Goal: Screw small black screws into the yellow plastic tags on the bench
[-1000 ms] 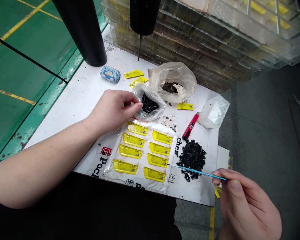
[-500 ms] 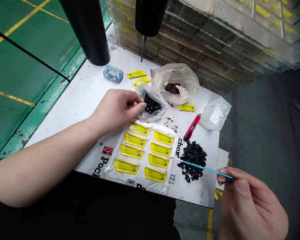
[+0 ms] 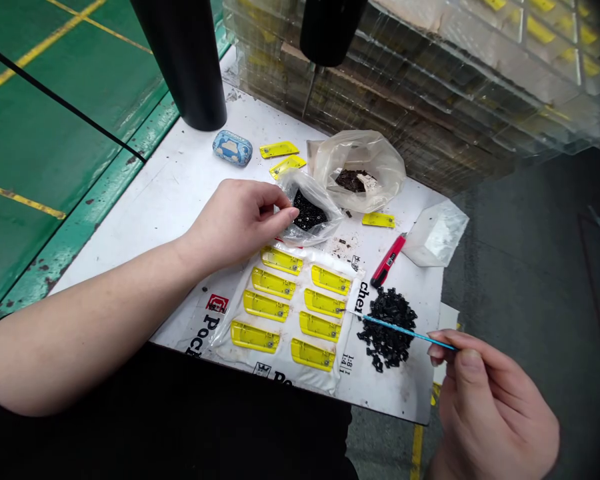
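My left hand (image 3: 253, 217) reaches to the near side of a clear plastic bag (image 3: 325, 230) of small black parts (image 3: 307, 210). Its thumb and forefinger pinch together at the bag's edge; what lies between them is hidden. In my right hand (image 3: 490, 393), a thin blue stick (image 3: 397, 328) is held between thumb and fingers. The stick has a pale section and a fine dark tip, which is at the right end of a yellow plastic piece (image 3: 325, 302). Several such pieces lie in two columns on a white padded sheet (image 3: 285, 363).
Right of the sheet lies a heap of black parts (image 3: 387, 327), with a red utility knife (image 3: 389, 260) above it. Behind stand a bag of brown bits (image 3: 400, 167), a blue case (image 3: 233, 148) and stacked clear trays (image 3: 430, 100). A driver bit (image 3: 311, 93) hangs overhead.
The stick's tip has shifted from beside the sheet's right edge onto the end of a yellow piece. My right hand moved slightly left. My left hand stays at the bag; the view shifted a little.
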A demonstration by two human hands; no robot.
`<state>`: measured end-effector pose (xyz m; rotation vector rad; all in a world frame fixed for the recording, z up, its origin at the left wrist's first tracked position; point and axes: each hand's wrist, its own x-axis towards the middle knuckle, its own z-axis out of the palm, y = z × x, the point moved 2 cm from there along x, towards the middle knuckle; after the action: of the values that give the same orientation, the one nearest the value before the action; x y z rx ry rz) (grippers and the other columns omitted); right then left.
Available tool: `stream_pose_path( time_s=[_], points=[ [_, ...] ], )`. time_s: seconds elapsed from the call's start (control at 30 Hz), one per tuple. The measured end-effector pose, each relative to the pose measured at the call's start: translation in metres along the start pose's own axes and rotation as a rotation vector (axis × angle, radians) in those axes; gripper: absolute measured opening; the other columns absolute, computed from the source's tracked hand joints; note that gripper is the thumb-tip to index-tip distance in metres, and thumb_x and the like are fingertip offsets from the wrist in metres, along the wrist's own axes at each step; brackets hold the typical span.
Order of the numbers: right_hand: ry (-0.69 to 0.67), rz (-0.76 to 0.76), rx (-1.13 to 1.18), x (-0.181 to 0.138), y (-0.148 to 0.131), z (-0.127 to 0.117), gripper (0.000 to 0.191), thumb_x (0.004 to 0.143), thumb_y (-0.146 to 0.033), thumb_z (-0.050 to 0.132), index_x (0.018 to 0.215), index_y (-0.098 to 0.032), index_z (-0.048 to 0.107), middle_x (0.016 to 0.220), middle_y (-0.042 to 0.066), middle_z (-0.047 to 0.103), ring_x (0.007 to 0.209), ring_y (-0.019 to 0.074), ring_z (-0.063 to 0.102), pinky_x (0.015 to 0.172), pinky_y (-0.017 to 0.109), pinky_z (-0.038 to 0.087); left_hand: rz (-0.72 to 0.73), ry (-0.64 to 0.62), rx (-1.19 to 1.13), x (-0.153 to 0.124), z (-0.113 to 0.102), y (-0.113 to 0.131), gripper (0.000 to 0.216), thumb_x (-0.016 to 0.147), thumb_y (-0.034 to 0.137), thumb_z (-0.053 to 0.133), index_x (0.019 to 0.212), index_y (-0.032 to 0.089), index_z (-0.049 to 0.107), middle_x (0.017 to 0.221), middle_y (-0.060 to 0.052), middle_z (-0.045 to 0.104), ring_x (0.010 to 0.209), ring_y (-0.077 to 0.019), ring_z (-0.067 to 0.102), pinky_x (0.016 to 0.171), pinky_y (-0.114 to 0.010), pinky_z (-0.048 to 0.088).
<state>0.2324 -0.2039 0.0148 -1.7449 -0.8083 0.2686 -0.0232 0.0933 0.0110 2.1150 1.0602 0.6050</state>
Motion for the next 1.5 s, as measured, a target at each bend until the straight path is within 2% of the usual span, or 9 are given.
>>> stream_pose_path(
  time_s=[0.27, 0.43, 0.6, 0.77, 1.0, 1.5],
  points=[
    [0.007, -0.074, 0.057, 0.002, -0.003, 0.003, 0.012, 0.098, -0.028, 0.081, 0.104, -0.018, 0.083, 0.103, 0.009, 0.08, 0.083, 0.0198, 0.073, 0.076, 0.037, 0.054, -0.021, -0.004, -0.014, -0.001, -0.001, 0.001, 0.02, 0.097, 0.036, 0.073, 0.091, 0.021, 0.084, 0.071, 0.0, 0.075, 0.059, -0.0111, 0.056, 0.063, -0.03, 0.039],
    [0.106, -0.111, 0.053, 0.004, -0.005, 0.008, 0.012, 0.096, -0.027, 0.083, 0.105, -0.018, 0.085, 0.1, 0.008, 0.081, 0.077, 0.0202, 0.071, 0.072, 0.038, 0.052, -0.023, -0.007, -0.018, -0.001, -0.001, 0.001, 0.021, 0.097, 0.038, 0.072, 0.092, 0.022, 0.084, 0.071, 0.0, 0.076, 0.059, -0.0114, 0.057, 0.063, -0.03, 0.04],
    [0.144, -0.125, 0.034, 0.006, -0.005, 0.013, 0.011, 0.096, -0.025, 0.083, 0.106, -0.02, 0.086, 0.1, 0.007, 0.082, 0.077, 0.0192, 0.07, 0.071, 0.037, 0.05, -0.031, -0.002, -0.022, -0.001, -0.001, 0.0, 0.021, 0.097, 0.038, 0.072, 0.092, 0.022, 0.084, 0.071, 0.0, 0.076, 0.059, -0.0116, 0.058, 0.064, -0.031, 0.042],
    [0.111, -0.15, -0.046, 0.004, -0.007, 0.015, 0.011, 0.098, -0.027, 0.081, 0.106, -0.021, 0.086, 0.1, 0.006, 0.082, 0.076, 0.0174, 0.069, 0.073, 0.036, 0.051, -0.032, 0.0, -0.02, -0.002, 0.0, 0.0, 0.021, 0.097, 0.038, 0.072, 0.093, 0.022, 0.084, 0.07, 0.0, 0.077, 0.058, -0.0115, 0.058, 0.064, -0.031, 0.042],
    [0.038, -0.178, -0.138, 0.001, -0.006, 0.012, 0.011, 0.1, -0.026, 0.079, 0.107, -0.021, 0.085, 0.104, 0.007, 0.082, 0.091, 0.0237, 0.075, 0.08, 0.04, 0.055, -0.038, -0.007, -0.006, -0.001, 0.0, 0.001, 0.021, 0.097, 0.038, 0.072, 0.092, 0.022, 0.084, 0.07, 0.001, 0.076, 0.058, -0.0112, 0.057, 0.064, -0.031, 0.041],
    [-0.011, -0.174, -0.251, -0.001, -0.007, -0.002, 0.013, 0.101, -0.031, 0.078, 0.106, -0.02, 0.085, 0.103, 0.006, 0.081, 0.091, 0.0221, 0.075, 0.088, 0.04, 0.058, -0.063, -0.026, -0.027, -0.002, -0.001, 0.002, 0.023, 0.098, 0.041, 0.07, 0.093, 0.023, 0.084, 0.071, -0.001, 0.076, 0.063, -0.0143, 0.06, 0.066, -0.031, 0.042]
  ],
)
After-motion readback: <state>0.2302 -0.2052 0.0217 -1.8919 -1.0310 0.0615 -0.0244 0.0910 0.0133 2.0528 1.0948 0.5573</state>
